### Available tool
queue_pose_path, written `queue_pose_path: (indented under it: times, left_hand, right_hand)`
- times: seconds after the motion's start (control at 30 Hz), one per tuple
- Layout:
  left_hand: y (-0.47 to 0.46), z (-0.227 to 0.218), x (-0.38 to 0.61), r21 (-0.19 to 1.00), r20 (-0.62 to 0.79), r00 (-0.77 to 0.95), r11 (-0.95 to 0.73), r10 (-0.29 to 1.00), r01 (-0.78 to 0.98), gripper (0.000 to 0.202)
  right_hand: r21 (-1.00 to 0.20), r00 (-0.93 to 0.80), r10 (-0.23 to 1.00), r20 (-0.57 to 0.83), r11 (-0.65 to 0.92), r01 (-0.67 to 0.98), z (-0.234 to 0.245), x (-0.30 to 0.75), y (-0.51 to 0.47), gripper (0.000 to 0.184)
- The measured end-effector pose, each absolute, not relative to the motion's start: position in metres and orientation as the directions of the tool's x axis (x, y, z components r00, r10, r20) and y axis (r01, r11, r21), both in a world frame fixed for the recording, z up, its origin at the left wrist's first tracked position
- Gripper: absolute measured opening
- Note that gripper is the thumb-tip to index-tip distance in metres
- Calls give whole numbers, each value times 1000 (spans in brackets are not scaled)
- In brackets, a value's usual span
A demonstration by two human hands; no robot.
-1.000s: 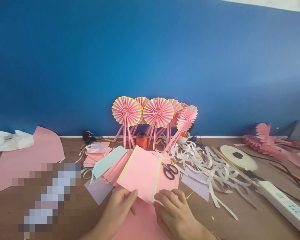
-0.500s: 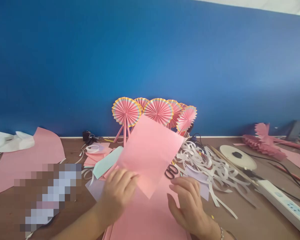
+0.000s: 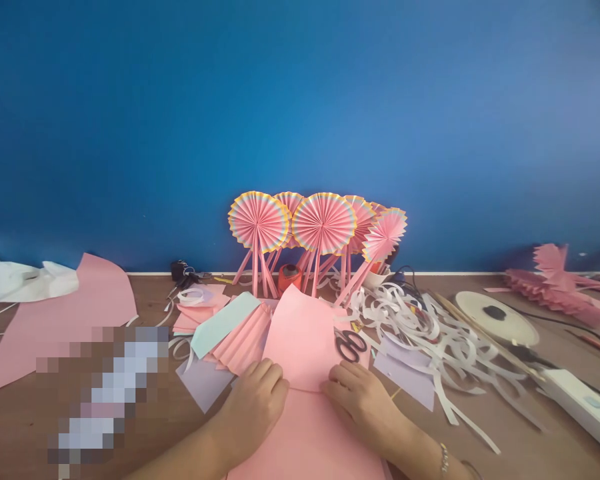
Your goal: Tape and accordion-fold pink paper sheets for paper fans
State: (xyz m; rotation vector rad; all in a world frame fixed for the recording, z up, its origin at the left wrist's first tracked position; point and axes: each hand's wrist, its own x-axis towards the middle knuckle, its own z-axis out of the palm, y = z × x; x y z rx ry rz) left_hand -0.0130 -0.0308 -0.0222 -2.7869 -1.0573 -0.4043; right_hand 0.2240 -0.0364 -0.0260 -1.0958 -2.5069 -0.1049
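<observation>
Both my hands grip the near edge of a pink paper sheet, one at each near corner. My left hand is closed on its left corner, fingers curled under my knuckles. Closed on the right corner is my right hand, a bracelet on its wrist. The sheet's far end curls upward. Beneath it lies a larger pink paper stack. Black-handled scissors rest just beyond my right hand. Left of the sheet are pleated pink paper and a pale green paper strip.
Pink paper fans on sticks stand by the blue wall. White paper strips pile up at right, near a cream round lid-like object and a power strip. At left lie a large pink sheet and white cloth-like material.
The pink sheet has come down from a raised, tilted position and now lies squarely over the stack. My right hand has closed on its corner, and both hands hold its near edge.
</observation>
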Motion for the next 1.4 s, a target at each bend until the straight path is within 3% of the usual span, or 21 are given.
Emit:
queue_pose_path:
  times: [0.2, 0.37, 0.43, 0.57, 0.67, 0.87, 0.97, 1.17, 1.4]
  left_hand:
    - [-29, -23, -18, 85, 325, 711, -768, 624, 635, 22]
    - [-28, -17, -16, 168, 443, 658, -777, 609, 606, 16]
    - [-27, -16, -17, 152, 468, 660, -789, 587, 595, 19]
    - [-28, -19, -19, 96, 372, 720, -795, 586, 599, 23]
    - [-31, -22, -20, 134, 295, 726, -780, 621, 612, 21]
    - [-33, -17, -19, 446, 159, 577, -580, 801, 682, 22]
    - [-32, -13, -18, 558, 81, 506, -460, 859, 691, 22]
    - [-31, -14, -20, 602, 38, 429, -363, 903, 711, 21]
    - [-27, -15, -20, 620, 16, 390, -315, 921, 718, 20]
  right_hand:
    - [-231, -627, 706, 330, 704, 671, -20, 240, -35, 30]
    - [-189, -634, 666, 392, 733, 654, -12, 236, -39, 32]
    - [-152, -642, 644, 415, 745, 649, -9, 234, -41, 31]
    - [-145, -628, 696, 348, 702, 698, -6, 233, -42, 29]
    - [-221, -598, 763, 247, 645, 732, -7, 236, -42, 27]
    - [-606, -463, 883, 74, 409, 682, -4, 241, -35, 21]
    - [-705, -412, 911, -9, 287, 648, -2, 241, -32, 20]
    - [-680, -325, 944, -55, 203, 704, -6, 234, -32, 18]
    - [-667, -305, 952, -10, 221, 712, -11, 230, -32, 20]
